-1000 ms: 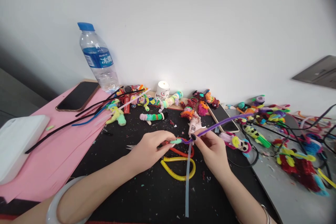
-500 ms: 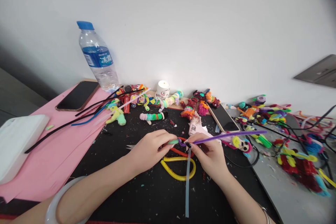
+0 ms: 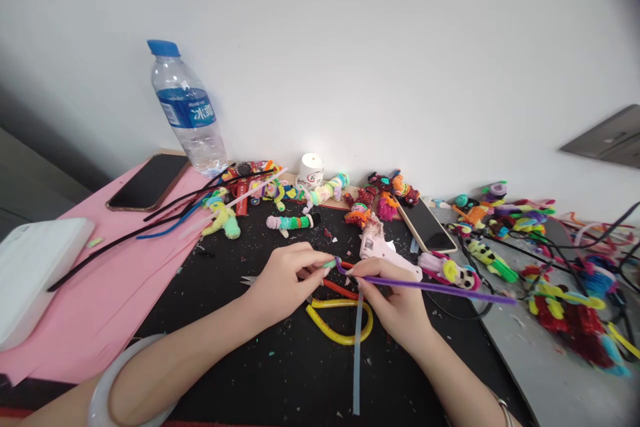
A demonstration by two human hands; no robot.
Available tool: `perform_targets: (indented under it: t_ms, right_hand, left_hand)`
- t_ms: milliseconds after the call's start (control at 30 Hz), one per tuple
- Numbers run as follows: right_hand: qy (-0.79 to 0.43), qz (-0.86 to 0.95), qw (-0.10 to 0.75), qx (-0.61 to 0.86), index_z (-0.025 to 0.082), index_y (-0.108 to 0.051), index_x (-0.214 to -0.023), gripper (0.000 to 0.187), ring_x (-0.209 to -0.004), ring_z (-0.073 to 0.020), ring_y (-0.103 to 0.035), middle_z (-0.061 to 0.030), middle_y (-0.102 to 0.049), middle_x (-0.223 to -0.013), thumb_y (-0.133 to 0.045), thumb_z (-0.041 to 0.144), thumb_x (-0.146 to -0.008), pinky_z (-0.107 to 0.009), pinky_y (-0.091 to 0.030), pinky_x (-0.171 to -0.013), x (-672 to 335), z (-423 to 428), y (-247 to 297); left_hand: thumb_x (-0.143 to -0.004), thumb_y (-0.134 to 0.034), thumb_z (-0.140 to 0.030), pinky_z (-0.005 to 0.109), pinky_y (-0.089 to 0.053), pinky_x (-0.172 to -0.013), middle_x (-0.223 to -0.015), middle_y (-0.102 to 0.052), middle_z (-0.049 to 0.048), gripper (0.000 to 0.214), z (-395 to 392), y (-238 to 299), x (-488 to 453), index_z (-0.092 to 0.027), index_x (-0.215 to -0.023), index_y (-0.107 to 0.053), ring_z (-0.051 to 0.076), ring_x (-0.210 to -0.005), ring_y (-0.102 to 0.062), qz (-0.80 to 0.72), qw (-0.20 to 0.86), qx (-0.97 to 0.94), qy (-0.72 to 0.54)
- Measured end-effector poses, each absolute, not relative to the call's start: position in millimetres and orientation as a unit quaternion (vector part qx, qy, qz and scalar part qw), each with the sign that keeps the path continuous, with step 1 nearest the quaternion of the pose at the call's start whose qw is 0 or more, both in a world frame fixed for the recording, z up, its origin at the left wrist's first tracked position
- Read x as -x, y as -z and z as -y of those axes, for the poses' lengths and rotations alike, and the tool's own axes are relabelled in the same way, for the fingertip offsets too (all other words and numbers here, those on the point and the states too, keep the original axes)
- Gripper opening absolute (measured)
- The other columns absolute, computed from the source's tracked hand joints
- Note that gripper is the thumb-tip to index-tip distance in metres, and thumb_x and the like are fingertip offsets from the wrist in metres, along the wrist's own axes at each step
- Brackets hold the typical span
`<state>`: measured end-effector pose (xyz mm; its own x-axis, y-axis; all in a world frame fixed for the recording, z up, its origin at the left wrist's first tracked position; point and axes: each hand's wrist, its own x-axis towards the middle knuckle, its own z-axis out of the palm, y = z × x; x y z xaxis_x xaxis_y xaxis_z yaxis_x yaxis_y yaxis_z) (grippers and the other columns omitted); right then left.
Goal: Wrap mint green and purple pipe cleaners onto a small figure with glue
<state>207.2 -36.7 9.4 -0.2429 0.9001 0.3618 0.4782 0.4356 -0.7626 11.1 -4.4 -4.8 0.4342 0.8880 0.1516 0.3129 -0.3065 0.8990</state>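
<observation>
Between thumb and fingers, my left hand (image 3: 290,278) pinches a small green piece (image 3: 330,265) whose full shape my fingers hide. A purple pipe cleaner (image 3: 440,287) bends around the right end of that piece. My right hand (image 3: 395,293) is closed on the purple pipe cleaner near the bend, and its long free end reaches out to the right. Under both hands lie scissors with red and yellow handles (image 3: 340,331), blades toward the left. A translucent glue stick (image 3: 357,360) lies across the yellow handle.
Behind my hands are a pink glue gun (image 3: 387,257), a phone (image 3: 425,225), a paper cup (image 3: 311,171) and a striped pipe-cleaner piece (image 3: 290,221). Several pipe-cleaner figures (image 3: 570,307) lie at right. A water bottle (image 3: 187,113), another phone (image 3: 149,182) and a white box (image 3: 43,273) are left.
The purple pipe cleaner's free end has swung downward, from slanting up to slanting down at the right. My right hand has shifted slightly; both hands keep their pinch.
</observation>
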Motion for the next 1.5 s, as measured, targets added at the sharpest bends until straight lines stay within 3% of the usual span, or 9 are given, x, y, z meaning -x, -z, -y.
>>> perform_targets:
  t_ms: [433, 767, 900, 1067, 1233, 1500]
  right_hand:
    - [-0.224, 0.774, 0.412, 0.426, 0.020, -0.063, -0.087, 0.017, -0.077, -0.0144, -0.064, -0.0034, -0.069, -0.082, -0.055, 0.007, -0.082, -0.025, -0.051, -0.069, -206, 38, -9]
    - [-0.219, 0.764, 0.405, 0.452, 0.020, -0.063, -0.085, 0.013, -0.076, -0.0171, -0.065, -0.0046, -0.069, -0.081, -0.055, 0.011, -0.082, -0.029, -0.052, -0.069, -204, 37, -11]
    - [-0.221, 0.737, 0.420, 0.481, 0.020, -0.062, -0.080, 0.007, -0.069, -0.0170, -0.063, -0.0044, -0.068, -0.076, -0.057, 0.014, -0.080, -0.028, -0.051, -0.062, -203, 39, -12]
    - [-0.224, 0.706, 0.409, 0.533, 0.019, -0.060, -0.081, 0.007, -0.055, -0.0132, -0.057, -0.0026, -0.065, -0.072, -0.056, 0.014, -0.079, -0.024, -0.045, -0.050, -201, 39, -12]
    - [-0.197, 0.734, 0.368, 0.535, 0.019, -0.061, -0.076, 0.009, -0.061, -0.0151, -0.058, -0.0019, -0.065, -0.069, -0.054, 0.014, -0.080, -0.025, -0.045, -0.055, -197, 38, -11]
    - [-0.170, 0.762, 0.375, 0.499, 0.020, -0.058, -0.080, 0.010, -0.064, -0.0157, -0.057, -0.0026, -0.063, -0.072, -0.051, 0.013, -0.083, -0.027, -0.045, -0.058, -196, 42, -9]
  left_hand:
    - [-0.076, -0.063, -0.023, 0.019, -0.049, -0.050, -0.066, -0.065, 0.0023, 0.023, 2, -5, -13, -0.011, -0.096, -0.066, 0.011, -0.056, -0.060, -0.433, 0.615, -0.557, -0.353]
    - [-0.074, -0.066, -0.026, 0.017, -0.045, -0.045, -0.061, -0.063, 0.0002, 0.025, -1, -5, -11, -0.013, -0.095, -0.066, 0.009, -0.053, -0.058, -0.419, 0.682, -0.490, -0.345]
    - [-0.075, -0.064, -0.026, 0.020, -0.048, -0.049, -0.066, -0.065, 0.0018, 0.027, 2, -3, -12, -0.012, -0.098, -0.065, 0.011, -0.057, -0.060, -0.416, 0.644, -0.543, -0.343]
    - [-0.078, -0.059, -0.020, 0.021, -0.052, -0.057, -0.078, -0.065, 0.0043, 0.022, 7, 0, -14, -0.014, -0.098, -0.065, 0.013, -0.066, -0.063, -0.417, 0.516, -0.648, -0.376]
    - [-0.080, -0.054, -0.016, 0.019, -0.054, -0.063, -0.082, -0.061, 0.0040, 0.023, 10, 0, -13, -0.016, -0.100, -0.065, 0.012, -0.074, -0.063, -0.386, 0.426, -0.716, -0.396]
    - [-0.082, -0.051, -0.014, 0.019, -0.053, -0.063, -0.080, -0.059, 0.0042, 0.022, 13, 4, -12, -0.016, -0.100, -0.064, 0.011, -0.072, -0.060, -0.359, 0.377, -0.751, -0.406]
